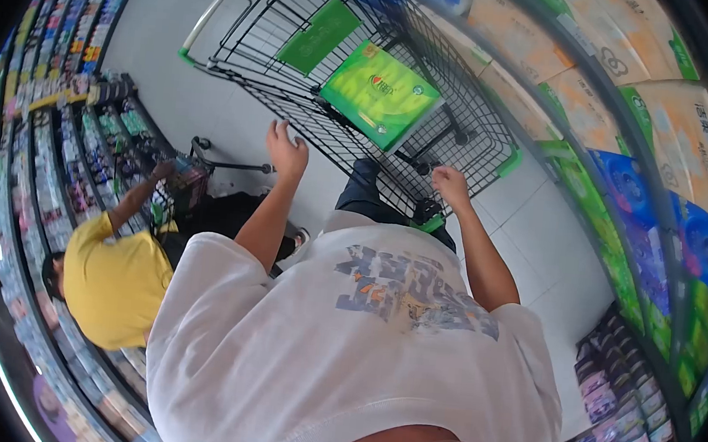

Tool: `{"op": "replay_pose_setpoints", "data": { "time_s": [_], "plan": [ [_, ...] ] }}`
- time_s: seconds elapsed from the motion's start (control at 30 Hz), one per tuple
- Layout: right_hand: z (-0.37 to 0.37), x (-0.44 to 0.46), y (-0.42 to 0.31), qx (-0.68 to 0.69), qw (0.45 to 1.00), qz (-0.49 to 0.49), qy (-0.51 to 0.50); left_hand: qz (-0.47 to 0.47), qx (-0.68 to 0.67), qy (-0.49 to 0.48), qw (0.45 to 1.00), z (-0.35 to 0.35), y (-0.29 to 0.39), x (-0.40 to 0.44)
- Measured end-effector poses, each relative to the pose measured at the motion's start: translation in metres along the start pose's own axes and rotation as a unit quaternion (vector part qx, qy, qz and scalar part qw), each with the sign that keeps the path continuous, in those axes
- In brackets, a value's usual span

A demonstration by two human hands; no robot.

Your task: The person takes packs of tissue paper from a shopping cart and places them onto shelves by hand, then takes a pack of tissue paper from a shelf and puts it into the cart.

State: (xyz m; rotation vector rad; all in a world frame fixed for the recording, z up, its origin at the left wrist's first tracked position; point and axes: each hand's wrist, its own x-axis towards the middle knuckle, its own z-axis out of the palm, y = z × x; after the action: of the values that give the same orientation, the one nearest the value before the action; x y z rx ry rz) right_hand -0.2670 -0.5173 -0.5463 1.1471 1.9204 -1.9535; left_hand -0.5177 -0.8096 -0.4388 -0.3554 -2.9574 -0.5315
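Observation:
A wire shopping cart (297,102) with green corner pieces stands in front of me. Inside lies a green pack of tissues (379,93) with leaf pictures and a red heart-like mark. My left hand (289,155) is raised beside the cart's near side, its fingers apart and loosely bent, holding nothing visible. Close to the cart's right end is my right hand (452,186). Its fingers are a little bent and look empty; whether they touch the wires I cannot tell. A green panel (320,34) hangs on the cart's left part.
Shelves of large tissue packs (681,140) run along the right. On the left, a person in a yellow top (117,284) reaches toward a basket (180,189) beside shelves of small packages (48,160). Pale floor tiles (530,224) show around the cart.

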Motion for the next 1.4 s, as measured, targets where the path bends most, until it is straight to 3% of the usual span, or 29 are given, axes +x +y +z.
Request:
{"op": "replay_pose_setpoints", "data": {
  "time_s": [0.03, 0.17, 0.23, 0.3, 0.37, 0.43, 0.5, 0.53, 0.6, 0.83, 0.93, 1.03, 1.1, 1.2, 1.33, 1.4],
  "plan": [
    [0.008, 0.006, 0.004, -0.022, 1.0, 0.01, 0.003, 0.063, -0.02, 0.005, 0.998, 0.01, 0.005, 0.021],
    [0.045, 0.022, 0.01, 0.021, 0.996, 0.086, 0.035, 0.09, -0.066, -0.081, 0.99, 0.061, 0.004, 0.092],
    [0.059, 0.028, 0.008, 0.028, 0.993, 0.095, 0.067, 0.067, -0.086, -0.223, 0.969, 0.085, 0.003, 0.123],
    [0.074, 0.034, 0.014, 0.061, 0.98, 0.151, 0.111, 0.076, -0.082, -0.25, 0.962, 0.135, -0.024, 0.147],
    [0.087, 0.042, 0.014, 0.043, 0.974, 0.191, 0.11, 0.014, -0.017, -0.338, 0.941, 0.167, -0.037, 0.172],
    [0.1, 0.057, 0.019, 0.028, 0.966, 0.231, 0.109, 0.039, 0.002, -0.358, 0.933, 0.192, -0.048, 0.19],
    [0.111, 0.077, 0.032, -0.101, 0.965, 0.217, 0.103, 0.014, 0.049, -0.416, 0.908, 0.212, -0.051, 0.205],
    [0.113, 0.085, 0.032, -0.098, 0.963, 0.229, 0.105, 0.014, 0.056, -0.436, 0.898, 0.226, -0.056, 0.213],
    [0.116, 0.105, -0.014, -0.099, 0.969, 0.193, 0.116, 0.033, 0.051, -0.436, 0.898, 0.242, -0.057, 0.221],
    [0.123, 0.212, 0.017, -0.07, 0.972, 0.194, 0.117, 0.072, 0.022, -0.424, 0.903, 0.332, -0.093, 0.238],
    [0.128, 0.246, 0.038, -0.009, 0.973, 0.163, 0.165, 0.023, -0.024, -0.505, 0.862, 0.34, -0.082, 0.247],
    [0.119, 0.265, 0.025, 0.147, 0.981, 0.108, 0.072, -0.025, -0.026, -0.539, 0.842, 0.353, -0.081, 0.249],
    [0.115, 0.264, 0.016, 0.172, 0.976, 0.107, 0.075, -0.155, -0.14, -0.577, 0.789, 0.35, -0.078, 0.251],
    [0.114, 0.264, 0.017, 0.213, 0.966, 0.133, 0.061, -0.183, -0.163, -0.612, 0.752, 0.35, -0.072, 0.255],
    [0.135, 0.255, 0.019, 0.255, 0.942, 0.164, 0.143, -0.173, -0.148, -0.588, 0.776, 0.358, -0.077, 0.248],
    [0.133, 0.246, 0.016, 0.263, 0.937, 0.156, 0.166, -0.216, -0.16, -0.56, 0.783, 0.361, -0.08, 0.241]
  ]
}}
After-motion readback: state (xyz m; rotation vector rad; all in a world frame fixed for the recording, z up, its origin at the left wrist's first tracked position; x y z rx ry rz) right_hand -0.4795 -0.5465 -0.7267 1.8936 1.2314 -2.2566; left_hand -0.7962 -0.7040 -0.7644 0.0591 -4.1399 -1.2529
